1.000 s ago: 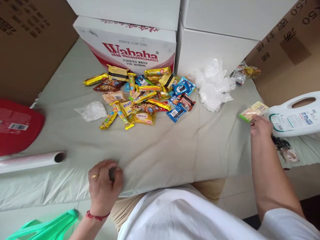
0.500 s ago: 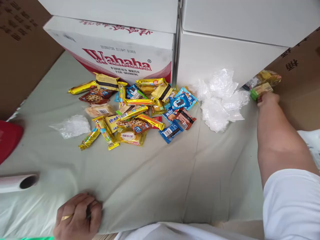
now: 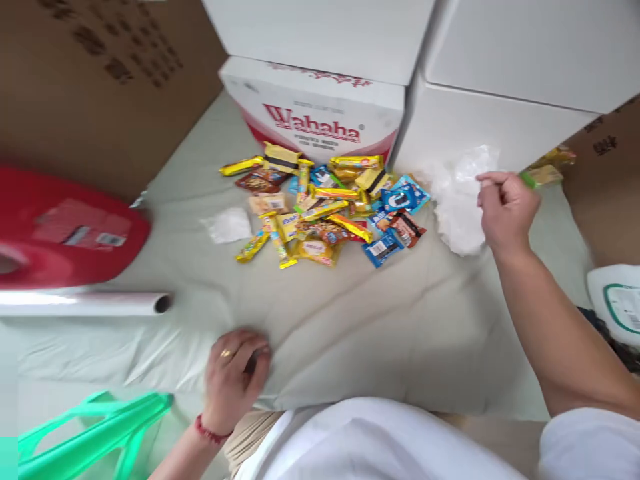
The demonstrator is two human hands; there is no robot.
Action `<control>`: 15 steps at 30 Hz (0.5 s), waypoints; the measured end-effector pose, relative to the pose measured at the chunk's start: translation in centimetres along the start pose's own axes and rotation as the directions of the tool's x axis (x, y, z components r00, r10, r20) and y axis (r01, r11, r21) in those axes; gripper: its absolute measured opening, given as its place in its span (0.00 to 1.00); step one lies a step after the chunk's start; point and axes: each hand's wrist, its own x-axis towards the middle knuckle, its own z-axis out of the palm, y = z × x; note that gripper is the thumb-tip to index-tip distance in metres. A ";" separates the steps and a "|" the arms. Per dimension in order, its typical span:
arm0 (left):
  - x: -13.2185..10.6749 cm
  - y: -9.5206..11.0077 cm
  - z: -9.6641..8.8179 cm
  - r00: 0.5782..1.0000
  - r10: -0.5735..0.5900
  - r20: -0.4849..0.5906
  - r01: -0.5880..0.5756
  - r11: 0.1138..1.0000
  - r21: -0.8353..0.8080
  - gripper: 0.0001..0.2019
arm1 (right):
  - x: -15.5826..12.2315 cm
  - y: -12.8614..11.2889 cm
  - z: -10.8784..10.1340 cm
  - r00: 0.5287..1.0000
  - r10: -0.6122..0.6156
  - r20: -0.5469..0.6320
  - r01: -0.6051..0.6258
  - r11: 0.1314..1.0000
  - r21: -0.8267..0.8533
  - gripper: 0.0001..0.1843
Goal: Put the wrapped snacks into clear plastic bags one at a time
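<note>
My left hand [image 3: 236, 370] rests on the cloth near the table's front edge, fingers curled; a dark patch shows between thumb and forefinger, but I cannot make out whether it is an object. My right hand [image 3: 509, 205] is over the right side of a heap of clear plastic bags [image 3: 457, 213], its fingers bent together and blurred. Whatever they hold, if anything, does not show. Just behind that hand is a green-and-yellow snack pack [image 3: 545, 175]. A pile of wrapped snacks [image 3: 320, 210] lies mid-table, with a crumpled clear wrapper [image 3: 229, 225] at its left.
A Wahaha water carton [image 3: 320, 120] and white boxes [image 3: 500, 127] stand behind the snacks. Brown cardboard [image 3: 100, 100] rises at the left. Nearby are a red container [image 3: 75, 227], a white roll [image 3: 85, 303], a green plastic stool [image 3: 95, 433] and a white jug [image 3: 617, 303].
My right hand has drawn back from the green-and-yellow pack toward the plastic bags, leaving the pack at the box's side. The view has swung left, showing more of the red container and the stool.
</note>
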 end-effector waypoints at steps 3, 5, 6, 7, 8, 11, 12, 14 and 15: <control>2.6 -1.6 -1.2 0.972 -0.183 -0.147 0.174 0.982 -0.077 0.05 | -5.6 -7.6 2.5 0.978 -0.092 0.190 0.079 0.994 0.073 0.16; 6.0 -4.6 -1.5 0.895 -0.306 -0.325 0.299 0.952 -0.071 0.08 | -8.9 -9.9 3.3 0.957 -0.059 0.283 0.028 0.993 0.111 0.16; 8.0 -6.5 -1.4 0.862 -0.368 -0.348 0.351 0.929 -0.115 0.12 | -10.4 -10.4 3.4 0.953 -0.012 0.304 -0.028 0.992 0.127 0.16; 10.3 -8.5 -1.1 0.831 -0.433 -0.349 0.394 0.901 -0.181 0.15 | -11.8 -10.6 3.3 0.950 0.047 0.308 -0.095 0.985 0.141 0.17; 12.5 -10.3 -0.7 0.802 -0.503 -0.323 0.440 0.862 -0.250 0.18 | -13.0 -10.5 3.1 0.946 0.113 0.304 -0.165 0.975 0.151 0.17; 17.8 -13.2 1.6 0.803 -0.568 -0.180 0.504 0.808 -0.305 0.13 | -16.3 -9.4 1.6 0.903 0.313 0.294 -0.359 0.926 0.118 0.19; 18.7 -13.0 2.6 0.834 -0.543 -0.101 0.495 0.815 -0.301 0.11 | -17.4 -8.9 1.0 0.884 0.372 0.282 -0.412 0.907 0.093 0.20; 19.4 -10.8 4.8 0.882 -0.472 0.003 0.450 0.840 -0.304 0.06 | -19.4 -7.8 -0.1 0.848 0.472 0.240 -0.499 0.864 0.065 0.21; 19.3 -9.2 6.0 0.900 -0.435 0.028 0.422 0.851 -0.313 0.06 | -20.4 -7.2 -0.5 0.833 0.512 0.210 -0.536 0.841 0.074 0.21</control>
